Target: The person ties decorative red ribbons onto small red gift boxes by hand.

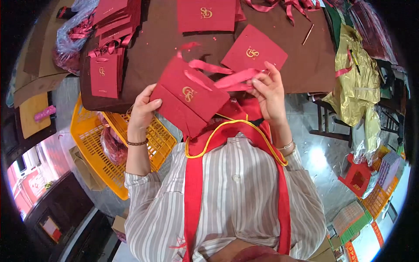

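Observation:
My left hand (pixel 143 109) grips the left edge of a red paper gift bag (pixel 192 101) with a gold monogram, holding it tilted in front of my chest. My right hand (pixel 269 94) pinches a dark pink ribbon (pixel 235 80) between thumb and fingers, to the right of that bag. The ribbon stretches leftward from those fingers to the bag's upper side. Just beyond lies another red bag (pixel 255 48), turned at an angle on the brown tablecloth (pixel 163 41). A further red bag (pixel 209 17) lies flat at the far middle.
Stacked red bags (pixel 115 22) and standing ones (pixel 104 78) fill the table's left side. Loose ribbons (pixel 297 8) and a thin stick (pixel 308 34) lie at far right. A yellow plastic basket (pixel 118 174) stands at lower left; gold wrapping (pixel 358 78) hangs at right.

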A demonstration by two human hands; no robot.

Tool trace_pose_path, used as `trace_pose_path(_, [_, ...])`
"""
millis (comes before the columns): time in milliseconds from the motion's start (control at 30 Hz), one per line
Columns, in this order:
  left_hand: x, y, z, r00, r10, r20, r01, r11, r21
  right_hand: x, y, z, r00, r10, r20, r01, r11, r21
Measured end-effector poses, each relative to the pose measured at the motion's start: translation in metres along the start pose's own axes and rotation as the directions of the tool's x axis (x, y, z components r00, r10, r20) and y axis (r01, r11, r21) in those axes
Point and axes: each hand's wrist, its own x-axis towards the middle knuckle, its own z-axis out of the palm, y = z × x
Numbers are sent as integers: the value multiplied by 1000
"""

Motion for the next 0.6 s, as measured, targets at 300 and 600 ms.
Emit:
trace_pose_path(300, [0,-14,-5,993,-79,-88,73,995,-71,1,-9,-4,995,14,-97,-19,998,-53])
trace_pose_path(600, [-23,6,18,997,-76,-16,75,995,-64,-25,38,13,797,484,362,-543,836,77])
